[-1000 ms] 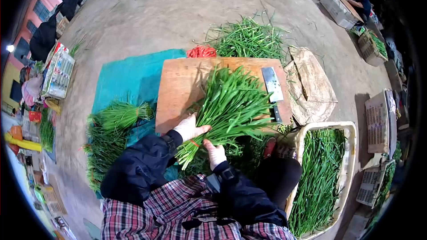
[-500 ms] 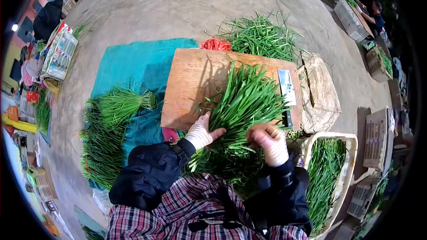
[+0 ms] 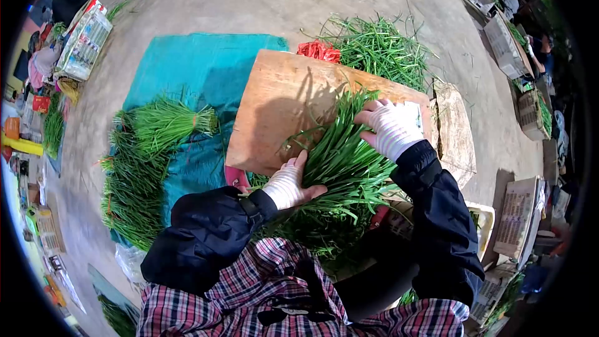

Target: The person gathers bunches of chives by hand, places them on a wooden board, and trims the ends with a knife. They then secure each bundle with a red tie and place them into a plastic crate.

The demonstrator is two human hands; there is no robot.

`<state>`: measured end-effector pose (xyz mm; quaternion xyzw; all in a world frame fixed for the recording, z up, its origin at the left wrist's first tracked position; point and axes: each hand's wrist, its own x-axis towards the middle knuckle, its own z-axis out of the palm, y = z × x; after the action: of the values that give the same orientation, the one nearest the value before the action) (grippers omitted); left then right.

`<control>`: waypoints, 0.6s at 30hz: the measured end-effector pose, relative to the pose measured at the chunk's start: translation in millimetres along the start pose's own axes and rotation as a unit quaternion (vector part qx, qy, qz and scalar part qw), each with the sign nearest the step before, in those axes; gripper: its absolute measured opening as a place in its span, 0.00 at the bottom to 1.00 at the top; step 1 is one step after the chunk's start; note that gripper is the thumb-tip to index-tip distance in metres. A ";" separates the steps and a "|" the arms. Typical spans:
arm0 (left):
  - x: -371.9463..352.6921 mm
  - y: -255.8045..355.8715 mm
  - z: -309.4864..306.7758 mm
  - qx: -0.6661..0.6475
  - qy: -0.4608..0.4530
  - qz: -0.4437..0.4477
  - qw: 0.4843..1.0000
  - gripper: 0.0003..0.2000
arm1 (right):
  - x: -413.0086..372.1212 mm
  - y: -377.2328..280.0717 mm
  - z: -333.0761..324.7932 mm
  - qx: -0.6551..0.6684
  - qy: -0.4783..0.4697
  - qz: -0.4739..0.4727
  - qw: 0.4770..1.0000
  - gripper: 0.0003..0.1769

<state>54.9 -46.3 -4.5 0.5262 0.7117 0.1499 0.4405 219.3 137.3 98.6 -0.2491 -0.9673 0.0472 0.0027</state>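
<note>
A large loose bundle of green leafy stalks [image 3: 340,162] lies over the near right part of a wooden board [image 3: 281,106]. My left hand [image 3: 291,184], wrapped in pale bandage around the palm, rests against the bundle's left side with thumb and fingers apart. At the upper right of the bundle is my right hand [image 3: 390,126], also wrapped, with its fingers curved over the leaves; whether it grips any is hard to tell. My right hand and sleeve mostly hide the knife on the board. Darker greens [image 3: 324,231] lie below the bundle, near my lap.
Tied green bunches [image 3: 134,175] lie on a teal sheet [image 3: 199,62] at the left. Beyond the board are a red plastic bag [image 3: 319,51] and loose greens [image 3: 380,50]. A brown sack [image 3: 454,131] and a pale crate [image 3: 483,228] stand right. Another person [image 3: 541,50] is far right.
My right hand has moved up and forward, from the bundle's lower right to its upper right. My left hand stays at the bundle's left side. The view has shifted slightly.
</note>
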 end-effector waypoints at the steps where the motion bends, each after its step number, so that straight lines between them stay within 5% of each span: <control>1: -2.6 3.5 -3.6 0.000 -0.006 -0.004 1.000 0.53 | 2.8 -0.9 0.7 -0.042 -0.046 -0.005 0.998 0.09; 6: -2.0 -5.5 -0.3 -0.034 0.008 0.026 0.999 0.48 | 14.0 -8.9 -8.3 -0.150 -0.177 -0.016 0.973 0.06; 7: -1.8 -9.6 4.4 -0.040 0.023 0.033 0.998 0.46 | 11.6 -8.0 -5.4 -0.180 -0.115 -0.032 0.976 0.05; 11: 19.9 -41.3 33.8 -0.088 0.074 0.089 0.989 0.39 | 13.2 -6.3 -19.1 -0.068 -0.055 -0.083 0.993 0.05; 18: 7.9 -39.1 29.5 -0.170 0.227 0.180 0.942 0.32 | 7.6 -40.5 -43.8 0.217 -0.034 -0.019 0.975 0.05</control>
<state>53.5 -62.4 -51.5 0.5149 0.6503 0.4610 0.3155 194.4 109.6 145.7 -0.2227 -0.9381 0.2640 0.0250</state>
